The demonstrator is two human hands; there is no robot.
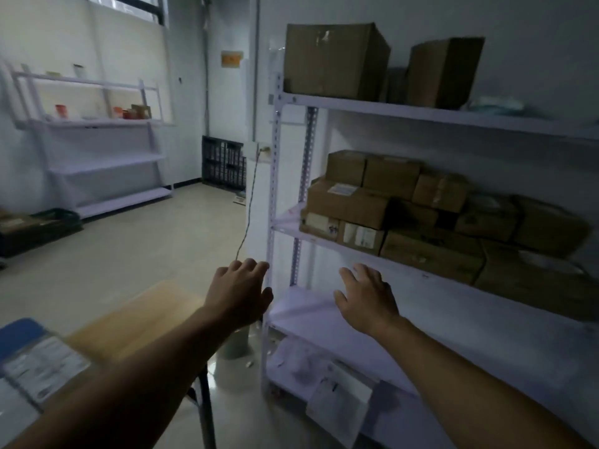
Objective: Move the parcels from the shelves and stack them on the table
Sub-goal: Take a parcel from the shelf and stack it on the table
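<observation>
Several brown cardboard parcels (421,218) are piled on the middle shelf of a white metal rack (421,273). Two bigger boxes (334,59) stand on the top shelf. My left hand (240,293) is stretched out in front of the rack's left post, fingers relaxed, holding nothing. My right hand (366,296) reaches toward the rack below the middle shelf, fingers spread and empty. The wooden table (136,319) is at the lower left, with flat parcels (39,361) lying on its near end.
A white packet (337,403) and crumpled plastic lie on the rack's bottom shelf. Another white shelf unit (97,140) stands by the far wall under a window. A black crate (223,163) leans in the corner, and a dark bin (35,228) sits on the floor at left.
</observation>
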